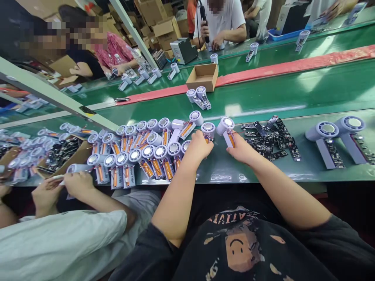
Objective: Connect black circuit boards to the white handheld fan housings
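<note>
My left hand (201, 145) is closed round the handle of a lilac handheld fan (208, 127), its round head pointing away from me. In my right hand (240, 149) is another lilac handheld fan (226, 124), gripped by its opened handle, where an orange part shows. Left of my hands stand rows of similar fans (160, 152) with open handles and orange parts inside. A loose pile of black circuit boards (272, 136) lies just right of my right hand. Farther right, two fans (325, 130) with circuit boards in their handles lie side by side.
A green conveyor belt (272, 93) runs beyond the bench, carrying two fans (200, 93) and a cardboard box (202, 76) near its red strip (287, 66). At left, a co-worker's hands (79, 183) work near a box of boards (66, 156). A metal post (58, 91) slants across the left.
</note>
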